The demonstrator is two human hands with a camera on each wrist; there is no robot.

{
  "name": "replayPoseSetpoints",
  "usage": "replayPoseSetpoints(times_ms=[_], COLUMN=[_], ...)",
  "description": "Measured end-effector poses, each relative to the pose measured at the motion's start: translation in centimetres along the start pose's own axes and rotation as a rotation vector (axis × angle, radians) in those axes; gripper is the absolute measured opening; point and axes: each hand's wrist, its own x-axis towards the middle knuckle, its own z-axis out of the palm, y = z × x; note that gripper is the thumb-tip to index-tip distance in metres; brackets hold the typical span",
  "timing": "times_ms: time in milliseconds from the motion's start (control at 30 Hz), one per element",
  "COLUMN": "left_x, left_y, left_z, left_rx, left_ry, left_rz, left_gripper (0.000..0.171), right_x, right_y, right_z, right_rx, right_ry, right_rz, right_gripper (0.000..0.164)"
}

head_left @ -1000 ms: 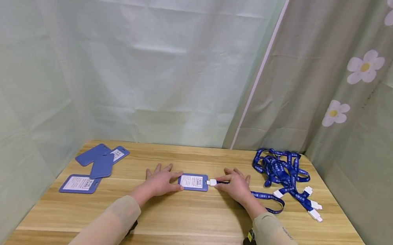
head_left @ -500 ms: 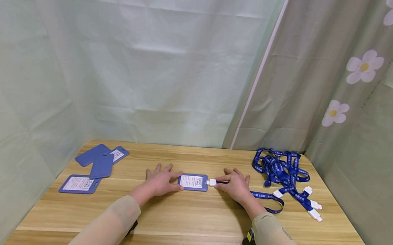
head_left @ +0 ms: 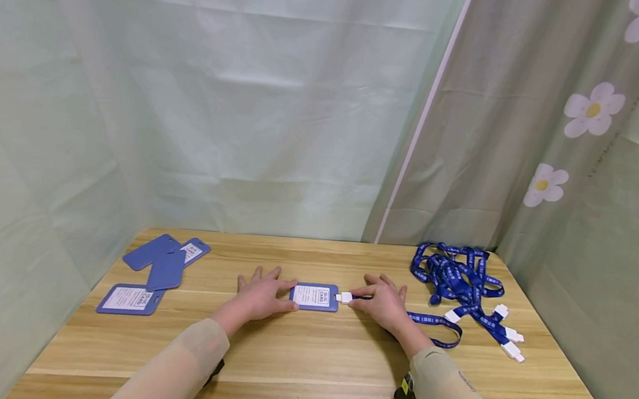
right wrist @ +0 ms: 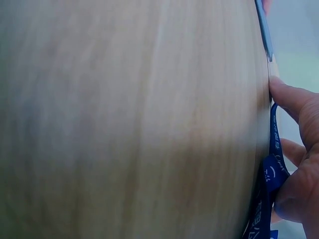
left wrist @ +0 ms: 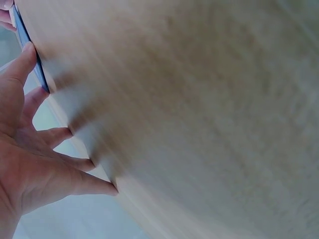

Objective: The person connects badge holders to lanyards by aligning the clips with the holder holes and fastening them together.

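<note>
A blue ID card holder (head_left: 314, 296) with a white card lies flat mid-table, slot end to the right. My left hand (head_left: 260, 294) pinches its left end between thumb and index finger; the other fingers are spread, tips on the wood in the left wrist view. My right hand (head_left: 383, 303) pinches the white plastic clip (head_left: 346, 298) of a blue lanyard between thumb and index finger. The clip's tip meets the slot end of the holder; whether it is through the slot is too small to tell. The lanyard strap (right wrist: 274, 174) runs under my right palm and loops out to the right.
At the left lie several more blue card holders (head_left: 166, 269), partly overlapping, one face-up holder (head_left: 129, 300) nearest me. A tangled pile of blue lanyards (head_left: 453, 276) with white clips (head_left: 511, 350) lies at the right. Curtains (head_left: 280, 125) hang behind the wooden table (head_left: 303, 365).
</note>
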Motion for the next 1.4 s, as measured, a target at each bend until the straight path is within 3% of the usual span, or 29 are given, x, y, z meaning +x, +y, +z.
replayPoseSetpoints(times_ms=[1400], left_x=[-0.07], left_y=[0.08], left_z=[0.00], left_rx=[-0.028], left_ry=[0.005], left_rz=[-0.013], left_gripper=[0.066], right_x=[0.13], right_y=[-0.49], right_z=[0.32], right_rx=[-0.009], right_ry=[0.013], right_rz=[0.020], right_gripper=[0.022])
